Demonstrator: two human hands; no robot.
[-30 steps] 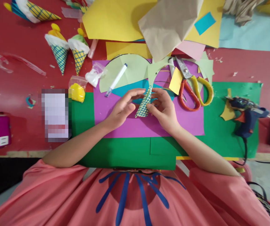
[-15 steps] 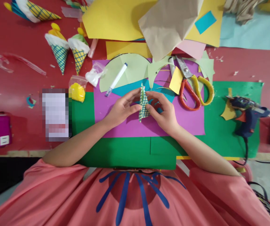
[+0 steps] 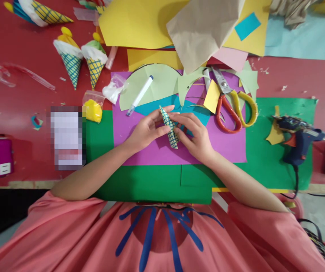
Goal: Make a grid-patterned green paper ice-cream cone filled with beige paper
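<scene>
Narrow pale-green paper roll with dark crosshatching, held over flat purple paper sheet, between two bare hands. Long axis slants from pointed far end, leftward, to near end, rightward. Left hand pinches left edge; right hand grasps right edge by fingertips. Neither nearer. Beyond right hand: red-and-yellow-handled metal scissors.

Two hands, one held paper, one glue gun
</scene>
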